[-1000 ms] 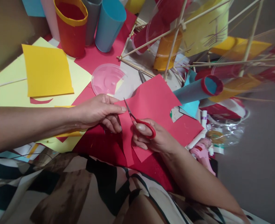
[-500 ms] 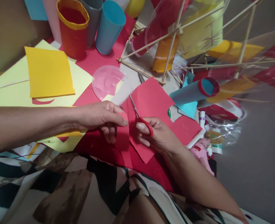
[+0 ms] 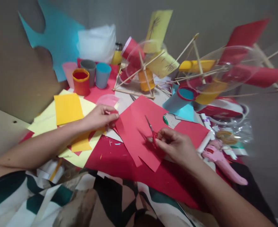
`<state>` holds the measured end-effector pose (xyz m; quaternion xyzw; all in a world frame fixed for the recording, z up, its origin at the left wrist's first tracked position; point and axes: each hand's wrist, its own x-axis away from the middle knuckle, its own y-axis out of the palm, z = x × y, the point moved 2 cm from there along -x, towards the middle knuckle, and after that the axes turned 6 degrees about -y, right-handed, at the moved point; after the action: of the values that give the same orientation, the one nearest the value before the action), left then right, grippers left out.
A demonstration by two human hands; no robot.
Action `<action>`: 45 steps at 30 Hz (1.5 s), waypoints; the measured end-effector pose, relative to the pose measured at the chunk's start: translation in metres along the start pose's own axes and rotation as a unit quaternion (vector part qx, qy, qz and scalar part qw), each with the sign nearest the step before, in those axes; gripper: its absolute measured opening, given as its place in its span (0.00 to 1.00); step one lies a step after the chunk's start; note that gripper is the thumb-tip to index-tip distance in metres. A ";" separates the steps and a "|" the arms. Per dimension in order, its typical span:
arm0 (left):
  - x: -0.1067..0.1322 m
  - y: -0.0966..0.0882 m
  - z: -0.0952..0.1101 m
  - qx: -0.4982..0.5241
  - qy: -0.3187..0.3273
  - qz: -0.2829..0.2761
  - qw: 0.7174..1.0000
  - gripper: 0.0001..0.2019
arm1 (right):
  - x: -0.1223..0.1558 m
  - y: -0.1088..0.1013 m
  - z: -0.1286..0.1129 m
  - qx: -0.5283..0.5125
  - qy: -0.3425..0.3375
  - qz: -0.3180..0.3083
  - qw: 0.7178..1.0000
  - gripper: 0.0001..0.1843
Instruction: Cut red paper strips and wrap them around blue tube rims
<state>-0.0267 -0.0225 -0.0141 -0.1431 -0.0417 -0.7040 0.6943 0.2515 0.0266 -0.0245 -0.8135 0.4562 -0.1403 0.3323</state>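
Note:
My right hand (image 3: pixel 176 143) is closed around the red handles of a pair of scissors (image 3: pixel 150 126), whose metal blades point up and away over a large sheet of red paper (image 3: pixel 139 126). My left hand (image 3: pixel 101 116) is pinched at the left edge of that sheet, with a small piece of red paper (image 3: pixel 114 126) in its fingers, largely hidden by them. Behind the left hand lies a clear plastic lid (image 3: pixel 108 99). Yellow paper (image 3: pixel 68 108) rests to its left on pale yellow sheets (image 3: pixel 43 116).
At the back left stand paper cups, among them an orange one (image 3: pixel 81 85) and a blue one (image 3: pixel 102 75). Wooden-stick frames (image 3: pixel 144 67) with clear discs rise at the back. A blue paper tube (image 3: pixel 176 102) lies right of centre. A pink glue gun (image 3: pixel 221 160) lies at the right.
The view has tilted up, showing more of the wall and stick frames. My hands have moved apart; the scissors have shifted right, and the red piece in my left hand has moved left.

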 end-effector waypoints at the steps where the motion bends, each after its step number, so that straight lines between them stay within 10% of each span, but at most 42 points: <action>1: 0.000 0.002 -0.001 -0.036 0.008 0.001 0.999 0.10 | -0.005 0.001 0.003 0.014 -0.001 0.009 1.000 0.13; 12: -0.013 0.024 0.002 -0.223 0.060 0.067 0.971 0.06 | -0.028 0.004 0.007 -0.062 -0.031 -0.039 0.997 0.14; 19: -0.025 0.030 0.004 -0.121 -0.055 0.070 0.989 0.18 | -0.022 -0.003 0.006 -0.046 -0.104 0.026 0.993 0.15; 26: -0.024 0.015 0.051 0.041 0.035 0.183 0.982 0.13 | -0.012 -0.014 -0.005 -0.081 -0.149 0.103 0.980 0.23; 32: -0.007 0.032 0.079 0.114 0.096 0.135 0.980 0.18 | -0.010 -0.021 -0.011 -0.177 -0.121 0.188 0.959 0.40; 37: -0.005 0.038 0.083 0.145 0.104 0.096 0.979 0.19 | -0.014 -0.019 -0.008 -0.388 -0.004 0.098 0.917 0.20; 45: -0.023 0.057 0.070 0.183 0.066 0.024 0.981 0.16 | -0.008 0.000 -0.008 -0.504 0.069 0.049 0.859 0.23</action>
<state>0.0399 0.0155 0.0388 0.0323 -0.1202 -0.6755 0.7268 0.2425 0.0302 -0.0183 -0.8347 0.5254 0.0694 -0.1497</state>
